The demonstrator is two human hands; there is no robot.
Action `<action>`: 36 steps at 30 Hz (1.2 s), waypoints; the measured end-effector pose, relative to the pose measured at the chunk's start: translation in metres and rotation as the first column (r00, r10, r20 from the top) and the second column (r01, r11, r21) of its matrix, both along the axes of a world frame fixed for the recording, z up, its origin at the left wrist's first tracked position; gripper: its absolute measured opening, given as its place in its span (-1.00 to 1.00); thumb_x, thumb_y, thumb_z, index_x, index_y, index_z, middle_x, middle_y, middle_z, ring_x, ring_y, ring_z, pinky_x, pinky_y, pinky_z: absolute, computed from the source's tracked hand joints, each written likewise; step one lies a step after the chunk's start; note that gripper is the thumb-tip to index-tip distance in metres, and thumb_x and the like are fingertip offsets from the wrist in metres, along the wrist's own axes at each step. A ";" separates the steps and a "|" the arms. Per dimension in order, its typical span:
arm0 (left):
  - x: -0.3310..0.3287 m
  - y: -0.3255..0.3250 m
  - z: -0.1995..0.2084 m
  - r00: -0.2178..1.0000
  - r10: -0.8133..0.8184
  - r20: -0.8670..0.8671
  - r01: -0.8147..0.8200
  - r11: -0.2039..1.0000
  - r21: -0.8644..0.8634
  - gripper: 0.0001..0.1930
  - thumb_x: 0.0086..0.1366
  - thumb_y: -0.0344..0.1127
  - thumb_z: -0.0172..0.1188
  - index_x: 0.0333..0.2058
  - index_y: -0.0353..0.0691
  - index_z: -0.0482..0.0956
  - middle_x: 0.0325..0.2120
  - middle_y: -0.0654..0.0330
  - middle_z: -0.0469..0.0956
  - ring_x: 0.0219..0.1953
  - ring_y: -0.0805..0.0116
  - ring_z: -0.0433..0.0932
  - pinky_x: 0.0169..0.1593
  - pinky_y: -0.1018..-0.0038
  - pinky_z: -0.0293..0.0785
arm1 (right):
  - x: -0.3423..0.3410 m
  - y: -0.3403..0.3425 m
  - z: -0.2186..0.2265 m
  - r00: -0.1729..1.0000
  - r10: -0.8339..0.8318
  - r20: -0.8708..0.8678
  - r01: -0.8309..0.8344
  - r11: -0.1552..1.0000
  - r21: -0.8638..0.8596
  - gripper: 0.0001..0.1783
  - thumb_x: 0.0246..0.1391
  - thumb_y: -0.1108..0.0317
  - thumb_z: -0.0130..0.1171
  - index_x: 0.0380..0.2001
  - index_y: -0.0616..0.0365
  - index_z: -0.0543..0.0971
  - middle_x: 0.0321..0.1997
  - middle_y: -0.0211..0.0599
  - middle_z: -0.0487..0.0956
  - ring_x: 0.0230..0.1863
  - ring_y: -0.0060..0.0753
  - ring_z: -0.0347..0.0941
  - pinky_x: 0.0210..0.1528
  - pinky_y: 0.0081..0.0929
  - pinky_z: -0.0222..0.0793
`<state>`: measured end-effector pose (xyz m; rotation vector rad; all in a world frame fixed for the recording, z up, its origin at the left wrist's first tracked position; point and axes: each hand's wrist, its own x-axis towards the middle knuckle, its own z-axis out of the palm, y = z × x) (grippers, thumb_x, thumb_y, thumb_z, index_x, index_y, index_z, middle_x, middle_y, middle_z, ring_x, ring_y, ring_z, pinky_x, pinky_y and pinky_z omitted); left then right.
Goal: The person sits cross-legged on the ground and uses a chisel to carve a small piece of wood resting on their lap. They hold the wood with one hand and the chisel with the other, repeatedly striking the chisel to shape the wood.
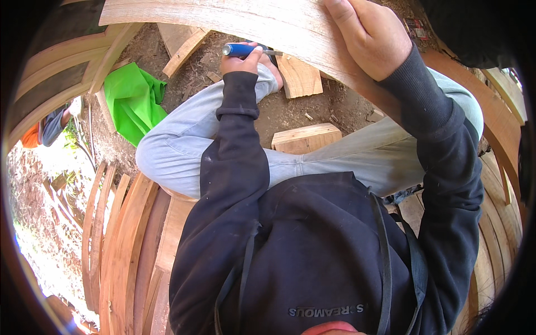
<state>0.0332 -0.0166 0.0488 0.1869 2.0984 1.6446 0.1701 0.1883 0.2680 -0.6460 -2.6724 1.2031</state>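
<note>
On sweatshirt (329,240), dark lettering (326,310); left hand (241,60) grips blue tool (239,50).

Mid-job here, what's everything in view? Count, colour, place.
Wooden board: one, pale, top centre
Tool: one, blue-handled, upper centre
Ground: one, brown, upper half
Loose wood pieces: at least three, tan, on the ground
Cloth: one, bright green, upper left
Wooden frame: one, light brown, upper left
Curved strips: several, brown, lower left
Curved timbers: several, brown, right edge
Another person: one, orange and grey, far left
Sweatshirt: one, black, lower centre
Trousers: one pair, pale blue, centre
Foot: one, bare, near the tool
Left hand: one, bare, holding the tool
Right hand: one, bare, holding the board
</note>
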 end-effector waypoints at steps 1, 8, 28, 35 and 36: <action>0.002 0.003 0.002 1.000 0.000 -0.019 0.001 1.000 0.009 -0.74 0.06 -0.54 0.42 -0.26 -0.37 0.56 -0.29 0.08 0.69 -0.23 0.34 0.65 -0.04 0.39 0.58 | 0.001 0.001 -0.004 1.000 0.005 -0.012 -0.005 1.000 0.011 -0.53 0.40 0.13 -0.11 -0.42 0.27 0.58 -0.45 0.24 0.55 -0.35 0.34 0.52 -0.29 0.03 0.39; -0.001 -0.005 -0.024 0.997 0.034 0.068 -0.040 0.995 0.090 -0.60 0.05 -0.57 0.45 -0.10 -0.43 0.62 -0.21 0.14 0.66 -0.27 0.40 0.64 -0.26 0.50 0.60 | 0.000 -0.002 0.001 0.999 0.021 0.035 -0.021 1.000 0.016 -0.53 0.39 0.14 -0.11 -0.45 0.27 0.58 -0.47 0.25 0.54 -0.36 0.34 0.51 -0.29 0.06 0.39; -0.004 -0.006 -0.039 0.990 0.102 0.098 -0.112 0.988 0.105 -0.62 0.05 -0.66 0.37 -0.11 -0.41 0.59 -0.22 0.08 0.65 -0.34 0.35 0.65 -0.41 0.49 0.56 | 0.001 -0.001 -0.001 0.996 0.060 0.061 -0.061 0.998 0.026 -0.53 0.40 0.12 -0.13 -0.41 0.26 0.57 -0.46 0.24 0.56 -0.35 0.34 0.52 -0.28 0.08 0.39; 0.012 0.008 0.003 0.984 0.005 -0.179 -0.031 0.990 -0.140 -0.59 0.12 -0.47 0.41 -0.04 -0.41 0.57 -0.12 0.02 0.65 -0.11 0.14 0.65 -0.11 0.31 0.60 | 0.003 -0.001 -0.009 0.990 0.078 0.113 -0.085 0.995 0.053 -0.48 0.42 0.10 -0.15 -0.41 0.31 0.59 -0.51 0.15 0.58 -0.42 0.16 0.56 -0.29 -0.03 0.41; 0.013 0.009 0.002 0.973 -0.044 -0.225 0.002 0.983 -0.183 -0.59 0.13 -0.40 0.41 -0.03 -0.35 0.58 -0.09 0.06 0.66 -0.08 0.16 0.65 -0.06 0.29 0.59 | 0.005 0.000 -0.018 0.992 0.085 0.093 -0.092 0.994 0.067 -0.48 0.43 0.06 -0.16 -0.33 0.30 0.59 -0.46 0.17 0.58 -0.38 0.18 0.55 -0.26 -0.08 0.42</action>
